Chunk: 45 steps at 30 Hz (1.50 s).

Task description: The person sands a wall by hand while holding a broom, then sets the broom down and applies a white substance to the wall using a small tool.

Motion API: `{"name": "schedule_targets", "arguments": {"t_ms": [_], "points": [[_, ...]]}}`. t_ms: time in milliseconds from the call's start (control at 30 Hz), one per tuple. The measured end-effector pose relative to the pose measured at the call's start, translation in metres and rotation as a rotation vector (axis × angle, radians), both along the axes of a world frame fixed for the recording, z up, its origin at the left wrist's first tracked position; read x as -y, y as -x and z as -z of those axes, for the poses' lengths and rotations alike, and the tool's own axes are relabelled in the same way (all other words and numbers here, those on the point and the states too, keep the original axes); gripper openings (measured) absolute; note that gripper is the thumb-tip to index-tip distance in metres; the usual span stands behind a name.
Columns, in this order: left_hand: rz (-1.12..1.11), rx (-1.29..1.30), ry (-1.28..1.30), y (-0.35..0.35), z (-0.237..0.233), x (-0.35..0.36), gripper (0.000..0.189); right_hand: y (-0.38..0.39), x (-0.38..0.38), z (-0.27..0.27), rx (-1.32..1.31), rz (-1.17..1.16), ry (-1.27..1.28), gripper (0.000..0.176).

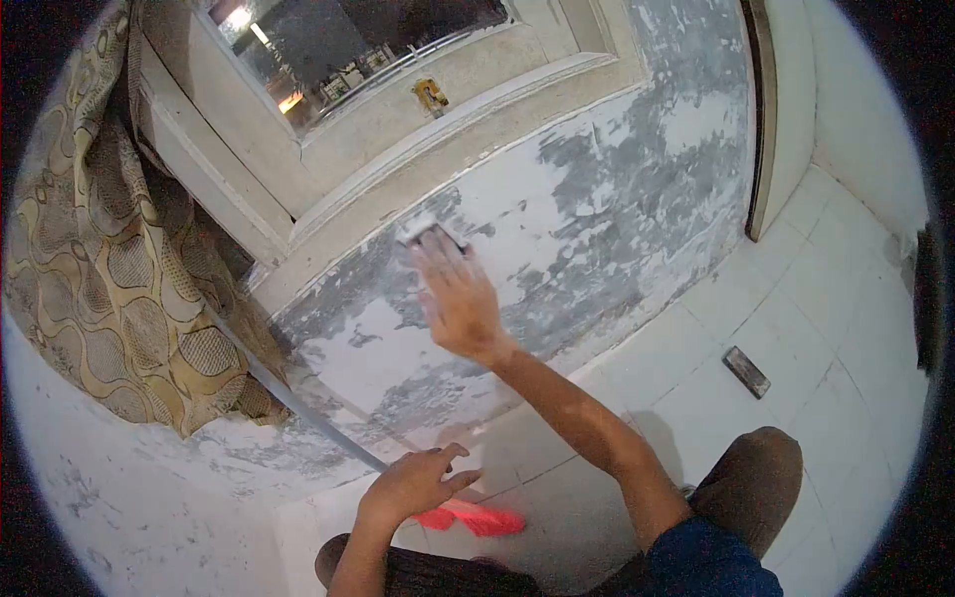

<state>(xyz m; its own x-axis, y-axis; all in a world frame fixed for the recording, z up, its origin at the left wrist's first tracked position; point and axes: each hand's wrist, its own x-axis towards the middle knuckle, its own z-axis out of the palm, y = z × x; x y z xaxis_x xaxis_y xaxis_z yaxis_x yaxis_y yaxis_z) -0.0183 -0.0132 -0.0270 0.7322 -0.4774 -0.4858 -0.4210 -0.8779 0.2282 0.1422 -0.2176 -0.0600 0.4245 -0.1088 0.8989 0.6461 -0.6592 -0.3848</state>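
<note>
My right hand point(460, 298) is stretched out to the wall point(517, 189), which is patched white and grey below the window. Its fingers press a small dark block, apparently a sanding block point(448, 236), flat on the wall just under the window sill. The block is partly hidden by the fingers and blurred. My left hand point(418, 485) hangs over my left knee with its fingers apart and nothing in it. A grey pole point(298, 403) slants down behind that hand, beside a bright red item point(477, 517) on the floor, partly covered by the hand.
A pale window frame point(438, 149) with a yellow latch point(430, 97) is set above the wall. A patterned curtain point(139, 289) hangs at the left. On the white floor tiles point(796, 318) to the right lies a flat dark block point(746, 371). My bent right knee point(761, 468) is near it.
</note>
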Motion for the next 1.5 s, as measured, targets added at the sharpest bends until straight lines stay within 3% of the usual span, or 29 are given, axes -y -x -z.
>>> {"name": "schedule_targets", "arguments": {"t_ms": [67, 133, 267, 367, 500, 567, 667, 800, 933, 1000, 1167, 1233, 1367, 1500], "points": [[-0.02, 0.004, -0.035, 0.0, 0.0, -0.005, 0.063, 0.001, 0.014, 0.009, -0.059, -0.066, -0.004, 0.073], [-0.069, 0.067, -0.078, 0.001, 0.0, -0.011, 0.061, -0.006, 0.031, 0.0, -0.03, 0.339, -0.122, 0.069], [-0.05, 0.014, -0.035, 0.01, -0.011, -0.008, 0.062, -0.015, 0.021, -0.031, 0.055, 0.303, -0.197, 0.07], [-0.013, 0.006, 0.04, 0.008, -0.003, -0.006, 0.062, -0.012, -0.001, -0.001, 0.024, 0.134, -0.07, 0.073], [-0.026, 0.052, -0.041, 0.001, -0.002, -0.006, 0.06, -0.006, 0.016, -0.016, -0.086, 0.254, -0.024, 0.075], [-0.044, 0.049, -0.056, 0.001, -0.001, -0.007, 0.059, -0.015, 0.023, -0.034, -0.07, 0.369, -0.141, 0.077], [-0.034, 0.031, -0.018, -0.004, 0.001, -0.002, 0.06, -0.004, -0.012, -0.027, -0.043, 0.222, -0.177, 0.076], [-0.033, 0.025, -0.051, -0.008, 0.009, -0.004, 0.059, 0.001, 0.002, -0.025, -0.081, 0.304, -0.025, 0.078], [-0.03, 0.039, 0.003, -0.003, 0.008, -0.005, 0.058, -0.004, 0.0, -0.034, -0.068, 0.317, -0.097, 0.08], [-0.038, 0.009, 0.001, -0.004, 0.005, 0.001, 0.058, 0.002, -0.019, -0.03, -0.057, 0.195, -0.17, 0.078], [-0.033, 0.047, -0.089, -0.004, 0.005, -0.005, 0.059, -0.014, 0.018, -0.046, -0.05, 0.315, -0.173, 0.079], [-0.063, -0.058, -0.006, -0.003, 0.0, -0.004, 0.063, -0.016, 0.017, -0.052, -0.049, 0.359, -0.226, 0.081], [-0.035, -0.075, -0.01, -0.011, 0.01, -0.004, 0.064, 0.003, -0.022, -0.024, -0.122, 0.226, -0.074, 0.081], [-0.014, 0.026, -0.055, -0.013, 0.017, -0.008, 0.063, -0.007, 0.007, -0.03, -0.155, 0.316, 0.018, 0.082]]}}
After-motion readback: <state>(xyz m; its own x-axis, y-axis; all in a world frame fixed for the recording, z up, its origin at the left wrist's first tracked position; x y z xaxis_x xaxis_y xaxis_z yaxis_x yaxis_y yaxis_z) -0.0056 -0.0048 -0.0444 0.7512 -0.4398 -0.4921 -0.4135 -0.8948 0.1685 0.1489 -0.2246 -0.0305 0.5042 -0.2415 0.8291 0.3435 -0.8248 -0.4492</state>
